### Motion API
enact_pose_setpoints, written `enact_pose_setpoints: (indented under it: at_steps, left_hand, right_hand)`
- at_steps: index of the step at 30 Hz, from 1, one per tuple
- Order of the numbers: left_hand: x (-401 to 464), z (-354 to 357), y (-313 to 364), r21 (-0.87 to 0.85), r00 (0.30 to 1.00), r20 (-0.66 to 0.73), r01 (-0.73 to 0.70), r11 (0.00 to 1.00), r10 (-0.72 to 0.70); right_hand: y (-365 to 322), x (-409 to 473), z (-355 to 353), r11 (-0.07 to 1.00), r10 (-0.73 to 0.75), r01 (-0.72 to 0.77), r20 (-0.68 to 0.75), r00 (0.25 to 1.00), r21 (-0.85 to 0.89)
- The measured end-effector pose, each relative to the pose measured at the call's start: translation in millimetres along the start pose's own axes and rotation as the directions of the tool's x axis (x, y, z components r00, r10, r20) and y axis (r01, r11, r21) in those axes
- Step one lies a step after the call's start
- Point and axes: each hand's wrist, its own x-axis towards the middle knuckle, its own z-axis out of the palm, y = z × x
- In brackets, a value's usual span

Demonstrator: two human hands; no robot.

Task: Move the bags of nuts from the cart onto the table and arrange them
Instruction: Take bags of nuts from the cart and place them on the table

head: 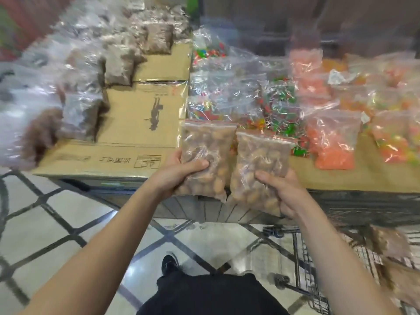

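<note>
I hold two clear zip bags of brown nuts upright, side by side, above the near edge of the table. My left hand (179, 171) grips the left bag (204, 151) at its lower part. My right hand (281, 189) grips the right bag (261, 164) from below and beside. The wire cart (318, 269) stands at the lower right with more nut bags (391, 244) in it. On the table's flattened cardboard (141, 114), several nut bags (81, 114) lie in rows toward the left and back.
Bags of coloured candy (279, 103) and orange sweets (331, 137) cover the right half of the table. A bare strip of cardboard runs down the middle. The tiled floor (56, 212) and my dark trousers and shoe lie below.
</note>
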Motion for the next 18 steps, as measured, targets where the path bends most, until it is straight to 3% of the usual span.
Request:
enact_pose_setpoints:
  at_steps: [10, 18]
  left_hand:
    - [-23.6, -191.6, 25.1, -0.062, 0.987, -0.157, 0.031, 0.998, -0.040]
    - [1.1, -253.6, 44.5, -0.037, 0.962, -0.273, -0.002, 0.999, -0.008]
  right_hand:
    - [0.9, 49.1, 193.3, 0.996, -0.072, 0.076, 0.103, 0.992, -0.039]
    - [5.1, 76.9, 253.1, 0.997, -0.056, 0.064, 0.143, 0.988, -0.049]
